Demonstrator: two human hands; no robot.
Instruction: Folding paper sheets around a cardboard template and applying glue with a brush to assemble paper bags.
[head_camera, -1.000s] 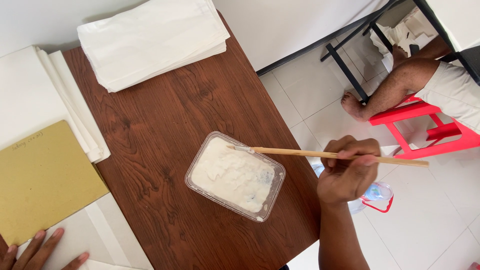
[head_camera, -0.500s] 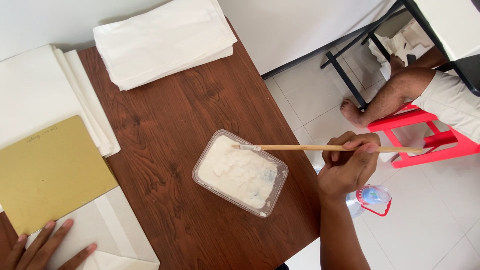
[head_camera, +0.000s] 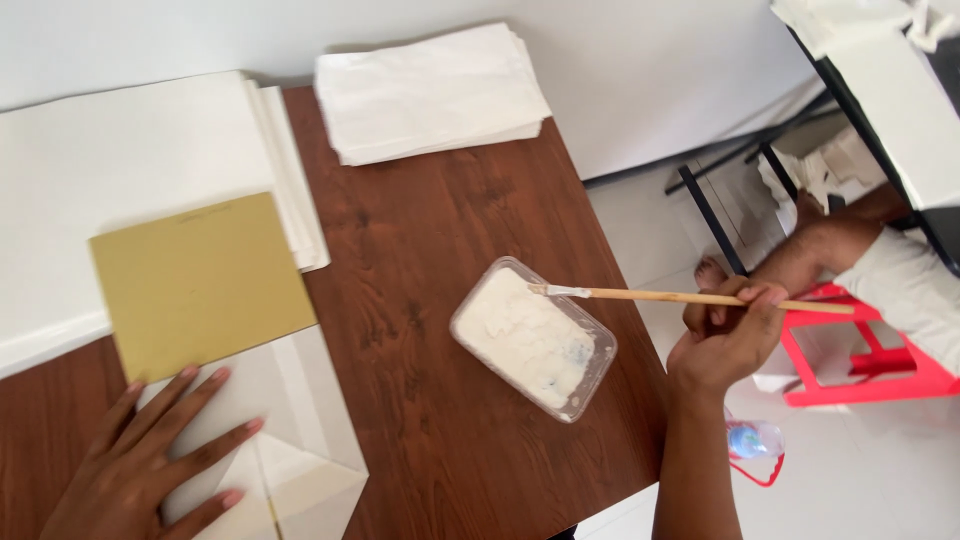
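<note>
White paste tub (head_camera: 533, 339) lies left of my right hand (head_camera: 725, 340), which grips the brush (head_camera: 690, 296) pointing leftward over it, while my left hand (head_camera: 150, 465) lies flat on paper (head_camera: 290, 440).

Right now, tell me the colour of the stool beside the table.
Red stool, seen in the head view.

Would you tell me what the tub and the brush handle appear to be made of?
The tub looks like thin clear plastic: glossy, see-through rim around white paste. The brush handle seems bare pale wood or bamboo, matte and tan, held in the right hand.
</note>
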